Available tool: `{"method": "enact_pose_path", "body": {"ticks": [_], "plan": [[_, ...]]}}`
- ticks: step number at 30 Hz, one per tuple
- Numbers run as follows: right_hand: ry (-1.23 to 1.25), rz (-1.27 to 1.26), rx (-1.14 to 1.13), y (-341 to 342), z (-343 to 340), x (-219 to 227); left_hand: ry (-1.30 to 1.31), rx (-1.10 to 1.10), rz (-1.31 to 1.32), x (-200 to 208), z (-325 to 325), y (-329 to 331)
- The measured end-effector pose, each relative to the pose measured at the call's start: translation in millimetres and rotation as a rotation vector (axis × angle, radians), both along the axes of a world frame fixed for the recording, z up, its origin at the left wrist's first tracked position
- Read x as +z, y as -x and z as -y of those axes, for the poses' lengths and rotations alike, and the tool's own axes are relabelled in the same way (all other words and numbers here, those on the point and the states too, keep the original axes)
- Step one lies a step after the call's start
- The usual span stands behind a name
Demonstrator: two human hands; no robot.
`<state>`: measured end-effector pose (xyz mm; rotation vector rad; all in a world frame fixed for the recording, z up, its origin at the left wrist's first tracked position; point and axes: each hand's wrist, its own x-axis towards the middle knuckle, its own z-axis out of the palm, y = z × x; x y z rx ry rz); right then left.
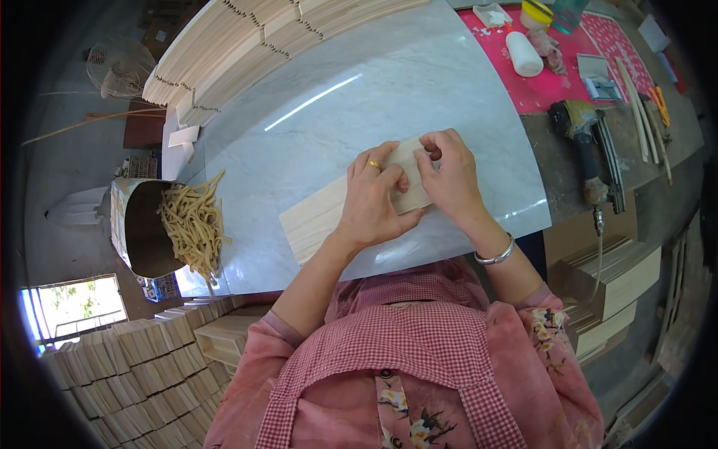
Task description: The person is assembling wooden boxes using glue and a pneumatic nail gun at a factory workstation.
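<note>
A pale, flat wooden board (318, 217) lies slantwise on the marbled, light-coloured tabletop, near its front edge. My left hand (370, 198) rests across the middle of the board, fingers curled toward its far side and thumb stretched to its near side. At the board's right end, the thumb and fingertips of my right hand (450, 178) come together in a pinch over the wood. Whatever lies between those fingertips is too small to make out. The two hands are close together, and they cover much of the board's right half.
Stacked pale wooden boards (224, 45) fill the table's far left. A bin (146, 224) with tan strips (194, 224) stands at the left edge. On the right lie a nail gun (587, 150), a white bottle (523, 54) and thin sticks (636, 112). More wood stacks (142, 374) stand lower left.
</note>
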<state>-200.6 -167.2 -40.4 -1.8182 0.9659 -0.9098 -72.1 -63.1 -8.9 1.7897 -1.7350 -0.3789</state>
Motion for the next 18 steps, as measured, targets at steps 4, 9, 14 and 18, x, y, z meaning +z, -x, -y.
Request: {"method": "enact_pose_path", "body": {"ticks": [4, 9, 14, 18], "plan": [[0.196, -0.049, -0.043, -4, -3, -5, 0.016, 0.011, 0.015, 0, 0, 1], [0.245, -0.081, -0.030, -4, -1, -2, -0.035, 0.014, 0.044, 0, 0, 3], [-0.064, 0.076, 0.108, 17, 6, 4, 0.011, 0.016, 0.062, 0, 0, 3], [0.108, -0.048, 0.085, 68, -2, 17, 0.004, 0.024, 0.056, 1, -1, 0]]}}
